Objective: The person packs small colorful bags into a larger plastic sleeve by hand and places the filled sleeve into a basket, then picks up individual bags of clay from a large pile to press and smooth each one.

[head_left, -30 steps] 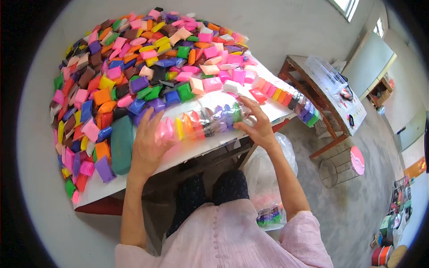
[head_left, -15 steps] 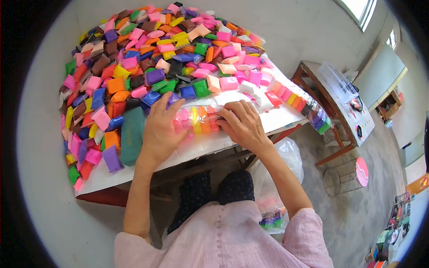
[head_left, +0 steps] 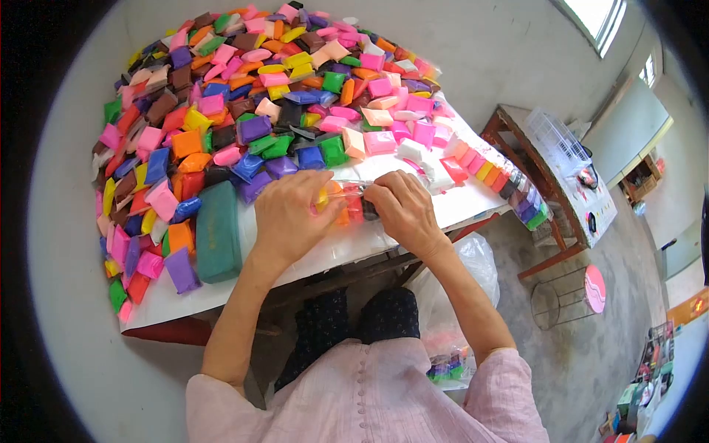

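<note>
Clear plastic wraps one row of coloured packets (head_left: 344,208) near the front edge of the white tabletop (head_left: 325,255), the left hand (head_left: 292,214) and right hand (head_left: 406,210) curled over it, fingertips pinching the film. One green block (head_left: 218,232) lies just left, while loose packets (head_left: 244,111), too many to count, crowd the space beyond; one other wrapped row (head_left: 499,179) rests at right, one plastic bag (head_left: 476,266) below.

Your left hand (head_left: 292,218) has moved inward over the pink end of the clear-wrapped row (head_left: 343,208), nearer your right hand (head_left: 405,213), which has shifted in from the green end.
</note>
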The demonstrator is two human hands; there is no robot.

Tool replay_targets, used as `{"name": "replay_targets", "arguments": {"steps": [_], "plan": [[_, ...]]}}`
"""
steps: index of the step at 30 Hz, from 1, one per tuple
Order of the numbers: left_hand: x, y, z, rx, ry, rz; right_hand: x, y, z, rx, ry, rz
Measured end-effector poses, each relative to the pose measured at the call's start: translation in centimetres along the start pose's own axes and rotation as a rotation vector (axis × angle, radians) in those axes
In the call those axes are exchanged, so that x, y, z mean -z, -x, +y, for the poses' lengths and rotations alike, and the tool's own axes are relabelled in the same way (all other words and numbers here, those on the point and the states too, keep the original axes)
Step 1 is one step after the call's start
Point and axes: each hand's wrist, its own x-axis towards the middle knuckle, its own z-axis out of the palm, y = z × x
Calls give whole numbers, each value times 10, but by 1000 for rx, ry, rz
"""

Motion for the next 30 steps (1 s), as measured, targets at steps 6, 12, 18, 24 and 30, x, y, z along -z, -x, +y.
{"name": "replay_targets", "arguments": {"steps": [6,12,18,24,30], "plan": [[-9,-4,1,44,-50,28,-1,-1,-2,-57,6,-17],[-19,-4,-2,35,-106,75,-5,-2,-2,-30,70,-6],[-27,1,-5,-21,-153,160,-6,-2,-1,56,153,4],[-22,0,-6,-41,-145,81,2,-4,-4,100,178,-124],[-18,4,-14,-467,-306,255,7,-5,-5,110,162,-185]]}}
